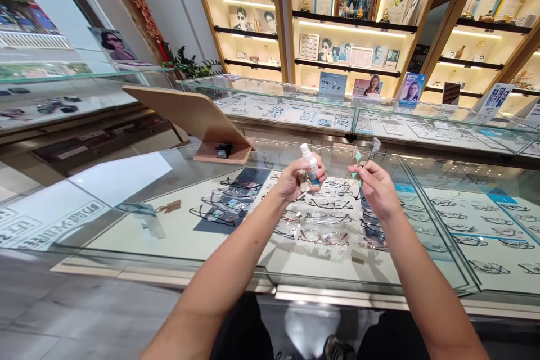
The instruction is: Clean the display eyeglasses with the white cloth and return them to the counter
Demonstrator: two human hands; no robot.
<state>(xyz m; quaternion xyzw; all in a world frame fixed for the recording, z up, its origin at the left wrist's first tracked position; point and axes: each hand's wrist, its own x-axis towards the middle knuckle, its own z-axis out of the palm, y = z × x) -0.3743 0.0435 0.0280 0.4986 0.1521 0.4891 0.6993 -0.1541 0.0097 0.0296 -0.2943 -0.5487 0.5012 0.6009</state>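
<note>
My left hand (294, 179) is closed around a small white spray bottle (311, 163) with a blue-marked label, its nozzle pointing up. Between the fingers of my right hand (377, 187) is a pair of eyeglasses (361, 164), raised to about the bottle's height. One lens hangs toward the bottle, and a pale green patch shows near the frame. The two hands are apart, both above a glass display case (253, 261). Under the glass lie rows of eyeglasses (328, 217) on white and dark panels.
A wooden tilted mirror stand (189, 115) rises from the counter on the left. More glass cases (291, 102) run behind, with upright advertising cards (412, 89) on top. Lit shelves (350, 22) line the back wall. A plant (189, 62) stands at the back left.
</note>
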